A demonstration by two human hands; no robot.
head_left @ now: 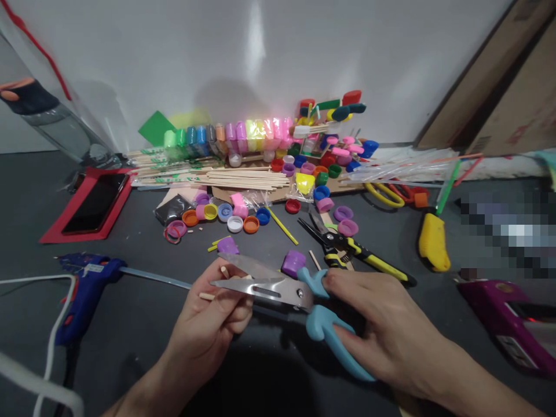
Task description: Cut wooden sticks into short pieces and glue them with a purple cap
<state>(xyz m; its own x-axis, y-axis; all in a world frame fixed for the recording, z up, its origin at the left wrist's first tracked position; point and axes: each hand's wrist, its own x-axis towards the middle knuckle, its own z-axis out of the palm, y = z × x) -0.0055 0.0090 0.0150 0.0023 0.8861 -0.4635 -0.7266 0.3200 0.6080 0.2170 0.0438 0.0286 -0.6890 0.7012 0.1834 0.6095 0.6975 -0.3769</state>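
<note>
My left hand [208, 324] is closed around small cut pieces of wooden stick [207, 297], whose ends stick out between thumb and fingers. In my right hand [391, 324] is a pair of scissors [282, 291] with light blue handles. The blades are apart and lie over the fingertips of my left hand. Whether they touch the stick I cannot tell. Just beyond the blades are a purple cap [294, 263] and another purple cap [228, 245] beside short yellow-green sticks. Black and yellow cutting pliers [373, 260] lie past my right hand.
A blue glue gun [89, 289] with a white cable lies left. Behind it are a phone [95, 202] on a red sheet and a water bottle [65, 130]. Bottle caps [251, 225], wooden sticks [247, 178] and colourful clay packs [230, 138] fill the back. A purple device [506, 318] sits right.
</note>
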